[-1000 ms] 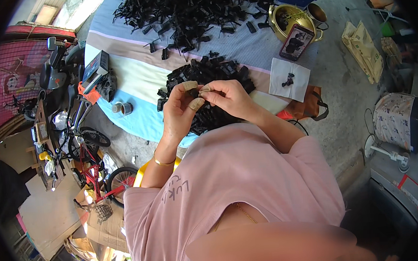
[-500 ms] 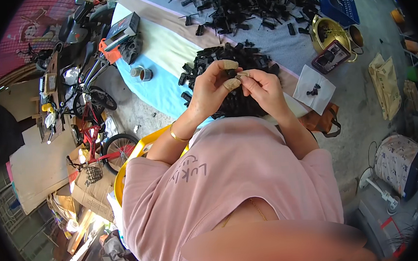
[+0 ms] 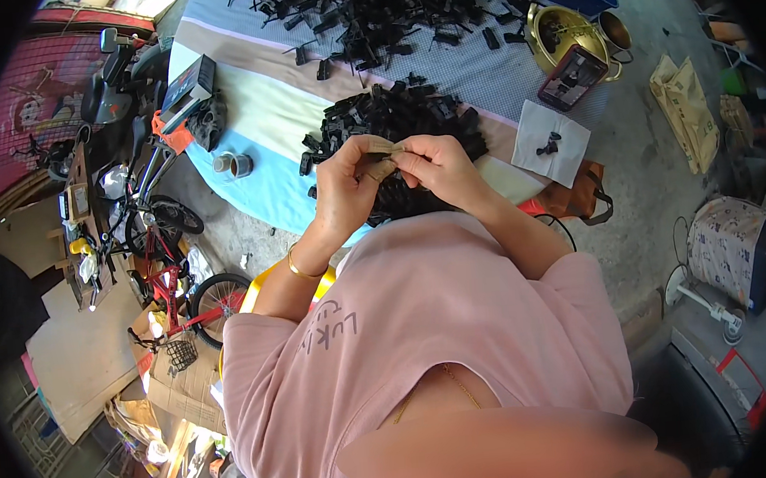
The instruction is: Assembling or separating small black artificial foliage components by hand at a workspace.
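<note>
Seen from above, over a pink-shirted chest: left hand (image 3: 348, 188) and right hand (image 3: 436, 166) raised together above the near edge of a cloth-covered table (image 3: 259, 114). Fingertips of both hands meeting, pinched shut on a small tan and black part (image 3: 387, 146) held between them; exact shape too small to tell. Directly beyond and beneath the fingers, a heap of small black plastic parts (image 3: 392, 114); further beyond, a larger spread of black parts (image 3: 402, 2) across the far side of the table. Just right of the right hand, a white paper sheet (image 3: 554, 143) with a few black pieces, lying at the table's rim. Bare blue cloth left of the left hand, with two small metal rings (image 3: 232, 165) well apart. Past the left edge, a red bicycle (image 3: 168, 281) on the floor.
</note>
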Available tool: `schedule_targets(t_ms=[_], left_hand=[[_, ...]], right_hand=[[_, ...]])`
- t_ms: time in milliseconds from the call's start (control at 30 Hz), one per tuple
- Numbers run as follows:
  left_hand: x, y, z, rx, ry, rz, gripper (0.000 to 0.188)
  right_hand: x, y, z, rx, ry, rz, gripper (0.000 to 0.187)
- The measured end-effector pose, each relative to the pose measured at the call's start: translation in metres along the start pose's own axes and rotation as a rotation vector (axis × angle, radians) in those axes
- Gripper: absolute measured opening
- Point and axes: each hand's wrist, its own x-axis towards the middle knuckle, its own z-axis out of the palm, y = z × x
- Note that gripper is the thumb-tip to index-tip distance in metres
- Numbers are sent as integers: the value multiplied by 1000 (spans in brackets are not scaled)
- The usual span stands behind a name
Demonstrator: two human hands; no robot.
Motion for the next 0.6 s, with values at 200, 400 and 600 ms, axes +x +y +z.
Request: schedule_targets(t_ms=[200, 400, 600], left_hand=[[5, -13, 2, 325, 72, 118, 26], [4, -6, 13, 350, 157, 37, 53], [3, 14, 10, 485, -85, 95, 63]], right_hand=[[7, 6, -4, 57, -54, 144, 17], [6, -8, -13, -65, 116, -86, 18], [3, -3, -21, -307, 33, -173, 18]])
